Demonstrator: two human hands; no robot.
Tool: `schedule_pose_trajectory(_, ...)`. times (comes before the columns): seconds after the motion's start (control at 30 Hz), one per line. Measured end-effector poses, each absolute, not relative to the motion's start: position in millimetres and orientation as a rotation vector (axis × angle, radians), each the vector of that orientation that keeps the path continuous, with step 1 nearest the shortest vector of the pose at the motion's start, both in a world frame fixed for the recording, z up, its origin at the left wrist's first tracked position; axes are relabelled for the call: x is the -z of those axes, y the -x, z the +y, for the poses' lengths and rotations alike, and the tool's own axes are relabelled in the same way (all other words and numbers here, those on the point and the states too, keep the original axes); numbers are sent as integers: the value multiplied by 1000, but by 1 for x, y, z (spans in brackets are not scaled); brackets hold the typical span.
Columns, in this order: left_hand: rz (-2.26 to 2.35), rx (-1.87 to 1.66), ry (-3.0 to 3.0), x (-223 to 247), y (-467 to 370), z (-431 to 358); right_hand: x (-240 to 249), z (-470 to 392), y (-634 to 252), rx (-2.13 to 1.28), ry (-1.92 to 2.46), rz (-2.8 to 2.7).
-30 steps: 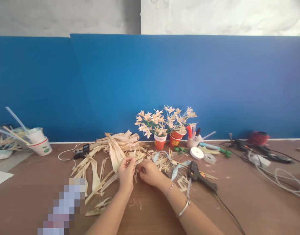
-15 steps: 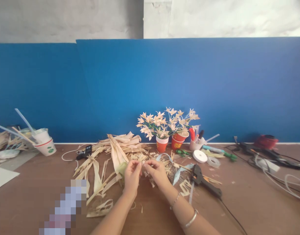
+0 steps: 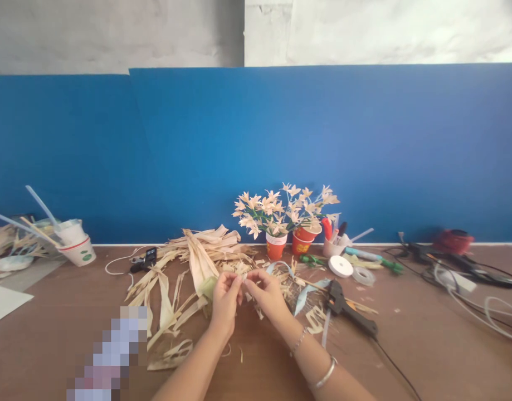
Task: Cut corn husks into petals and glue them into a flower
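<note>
- Hands, two: left hand (image 3: pixel 225 301) and right hand (image 3: pixel 267 294) closed in pinches, fingertips meeting at one small pale piece (image 3: pixel 244 277); its exact shape is too small to tell.
- Position of piece: between both hands, just in front of the dry husks (image 3: pixel 203 259); husk count not resolvable, strips overlap.
- Bands on right arm, two: one beaded bracelet (image 3: pixel 298 343), one smooth bangle (image 3: pixel 325 374).
- Glue gun (image 3: pixel 351 312), one: lying on the brown table (image 3: pixel 431 345), right of the hands, black cord attached.
- Rolls, two, side by side: white spool (image 3: pixel 340 266), clear tape roll (image 3: pixel 363 276).
- Pale flowers (image 3: pixel 272 206): many, above red cups (image 3: pixel 276 248) behind the hands; overlapping blooms prevent a count.
- White cup (image 3: pixel 78 252) with red band, one: far left, leaning.
</note>
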State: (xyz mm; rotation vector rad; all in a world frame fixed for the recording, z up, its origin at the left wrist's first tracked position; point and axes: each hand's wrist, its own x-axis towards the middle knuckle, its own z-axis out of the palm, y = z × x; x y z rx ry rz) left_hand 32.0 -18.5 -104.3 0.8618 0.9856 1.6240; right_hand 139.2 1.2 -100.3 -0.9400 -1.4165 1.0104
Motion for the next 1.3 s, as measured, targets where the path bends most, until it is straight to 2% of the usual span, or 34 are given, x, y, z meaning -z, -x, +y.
schedule_pose_trajectory(0.3, 838, -1543, -709, 102, -30, -18, 94, 5, -148, -958, 980, -1584)
schedule_pose_trajectory(0.7, 1086, -1512, -940, 106, -33, -19, 86, 6, -159, -361, 949, -1821)
schedule_pose_trajectory(1.3, 1119, -1472, -977, 102, -35, -22, 90, 5, -156, -290, 992, -1808)
